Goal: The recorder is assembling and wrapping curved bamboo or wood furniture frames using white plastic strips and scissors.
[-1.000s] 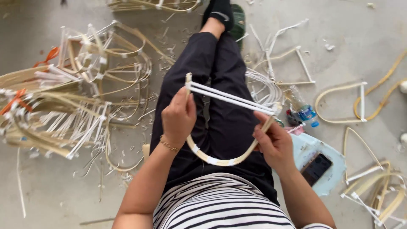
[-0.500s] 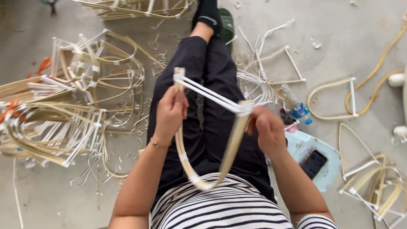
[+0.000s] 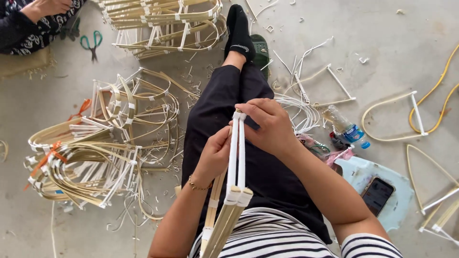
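Grey concrete floor (image 3: pixel 392 33), littered with offcuts of cane and white strip. The person sits on it with legs in black trousers (image 3: pixel 224 110) stretched forward. Held upright over the lap is a bent pale bamboo frame with two white plastic-wrapped bars (image 3: pixel 236 157), its far end raised and its near end close to the striped shirt (image 3: pixel 272 239). The left hand (image 3: pixel 215 155) is closed around the bars at mid-length; the right hand (image 3: pixel 270 126) pinches the frame's top end, fingers curled. A heap of finished bamboo frames (image 3: pixel 95 157) lies to the left, well apart. To the right lie a plastic water bottle (image 3: pixel 346 126) and a dark phone (image 3: pixel 377 193) on a pale blue tray (image 3: pixel 356 172). Green-handled scissors (image 3: pixel 91 42) lie near another person's sleeve (image 3: pixel 28 24).
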